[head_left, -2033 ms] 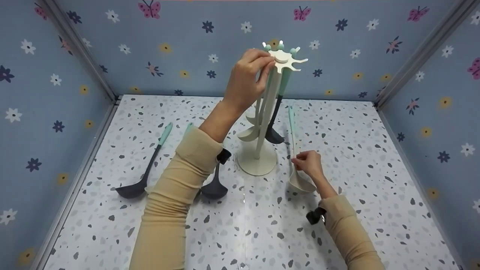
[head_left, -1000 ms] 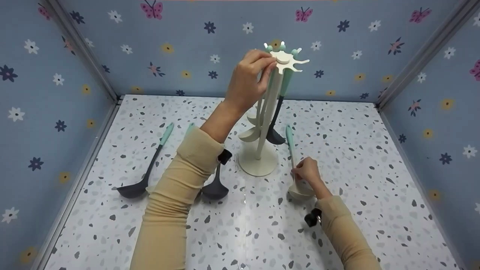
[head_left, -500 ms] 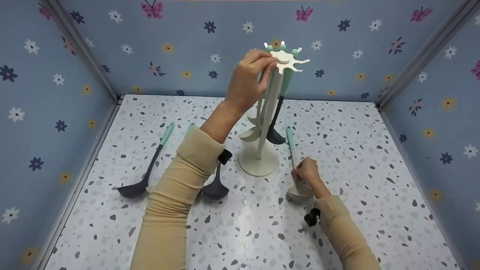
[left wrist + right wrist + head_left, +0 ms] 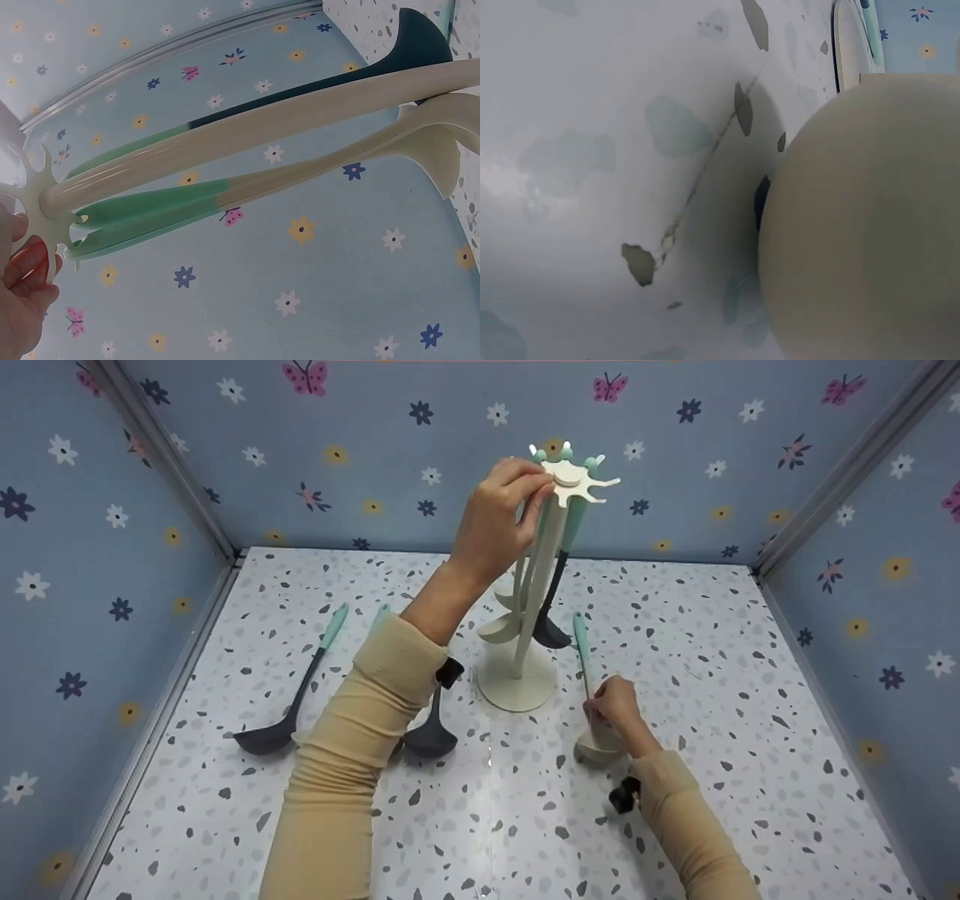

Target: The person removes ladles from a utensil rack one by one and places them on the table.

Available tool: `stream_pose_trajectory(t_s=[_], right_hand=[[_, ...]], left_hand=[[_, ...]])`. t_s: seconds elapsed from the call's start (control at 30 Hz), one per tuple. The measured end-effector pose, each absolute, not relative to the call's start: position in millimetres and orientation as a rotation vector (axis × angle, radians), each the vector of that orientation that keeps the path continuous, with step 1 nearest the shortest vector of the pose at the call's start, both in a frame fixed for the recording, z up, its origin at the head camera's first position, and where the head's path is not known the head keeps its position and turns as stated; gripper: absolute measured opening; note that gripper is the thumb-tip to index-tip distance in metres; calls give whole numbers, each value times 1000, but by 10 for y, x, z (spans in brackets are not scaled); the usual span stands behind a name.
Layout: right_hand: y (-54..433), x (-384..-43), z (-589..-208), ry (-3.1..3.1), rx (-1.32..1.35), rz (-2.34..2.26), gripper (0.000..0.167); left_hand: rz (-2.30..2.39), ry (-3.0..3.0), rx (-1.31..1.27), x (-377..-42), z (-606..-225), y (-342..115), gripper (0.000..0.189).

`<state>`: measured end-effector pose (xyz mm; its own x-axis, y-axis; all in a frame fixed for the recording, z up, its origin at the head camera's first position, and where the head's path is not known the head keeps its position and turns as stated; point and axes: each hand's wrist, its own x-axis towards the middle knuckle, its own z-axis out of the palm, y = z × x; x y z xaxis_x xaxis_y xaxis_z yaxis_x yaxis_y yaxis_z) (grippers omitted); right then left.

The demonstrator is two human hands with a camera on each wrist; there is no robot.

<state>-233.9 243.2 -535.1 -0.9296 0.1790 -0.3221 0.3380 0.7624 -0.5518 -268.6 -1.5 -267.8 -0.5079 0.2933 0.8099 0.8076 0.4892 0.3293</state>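
My left hand (image 4: 491, 521) pinches the rim of the star-shaped top (image 4: 566, 476) of a cream utensil stand (image 4: 517, 690); in the left wrist view the fingers (image 4: 30, 281) grip one of its prongs. Mint-handled utensils hang from the far side: a dark ladle (image 4: 553, 634) and cream ones with curved heads (image 4: 499, 628). Right of the stand, my right hand (image 4: 616, 705) pinches the lower shaft of a cream ladle (image 4: 598, 748) with a mint handle, low at the table. Its rounded bowl (image 4: 870, 225) fills much of the right wrist view, where the hand is hidden.
Two dark ladles with mint handles lie on the left: one ladle (image 4: 266, 740) at the far left, another ladle (image 4: 430, 739) partly behind my left sleeve. Blue patterned walls (image 4: 420, 427) enclose the speckled table (image 4: 720, 675) at the back and sides.
Between two seconds and one second ago, my right hand brought the cream ladle nearer to me and slightly left. Since then it has stayed nearly still. The left hand keeps its hold on the stand.
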Motion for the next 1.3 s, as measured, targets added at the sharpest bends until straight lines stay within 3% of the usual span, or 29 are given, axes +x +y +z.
stream_pose_trajectory(t_s=[0.6,1.3], right_hand=[[2486,-2326,-5187,2794,232,-887,23],[2425,-2390,-4198,2920,-174,-1361,24]], left_hand=[[-868,-2157,-885,-2669,-2622,-22,26],[-838,-2203,-888,-2612,-2556,-20,26]])
